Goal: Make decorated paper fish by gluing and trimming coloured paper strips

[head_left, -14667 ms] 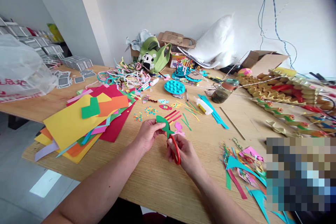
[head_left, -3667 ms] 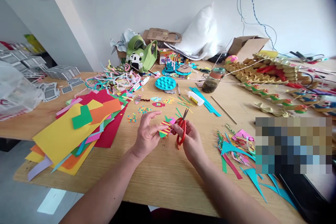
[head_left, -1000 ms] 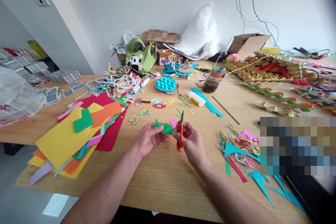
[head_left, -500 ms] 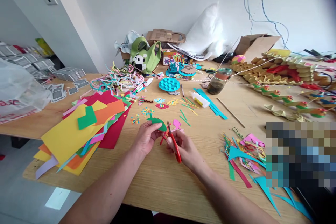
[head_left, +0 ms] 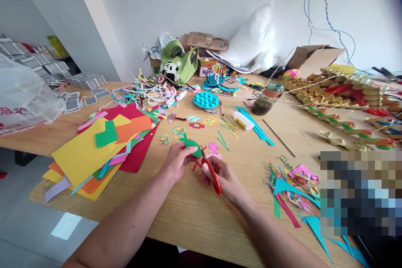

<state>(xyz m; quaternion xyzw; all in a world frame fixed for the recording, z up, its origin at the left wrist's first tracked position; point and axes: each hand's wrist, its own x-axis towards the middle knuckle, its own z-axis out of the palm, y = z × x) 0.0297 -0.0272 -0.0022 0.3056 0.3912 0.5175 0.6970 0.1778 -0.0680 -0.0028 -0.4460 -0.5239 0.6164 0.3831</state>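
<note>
Pinched between thumb and fingers of my left hand (head_left: 176,160) is a green paper fish (head_left: 192,149), its tail pointing up and left. My right hand (head_left: 222,172) grips red-handled scissors (head_left: 215,179), whose blades lie at the right edge of the green paper. Part of the blades is hidden by the paper. Just beyond the hands lies a pink paper fish (head_left: 213,147), with red paper partly covered between the hands. Small coloured paper dots (head_left: 179,130) are scattered behind my left hand. Farther back rest patterned paper fish, among them a red one (head_left: 196,125).
Coloured paper sheets (head_left: 75,150) are stacked at left. Paper scraps (head_left: 292,188) lie at right. A glue bottle (head_left: 243,120), blue strips (head_left: 256,127), a glass jar (head_left: 265,101) and a thin stick (head_left: 279,137) stand or lie behind. Egg cartons (head_left: 333,92) fill the back right.
The view has shifted slightly, so most things sit a little farther right. The scissor blades now overlap the green fish's right edge. Both hands keep their holds.
</note>
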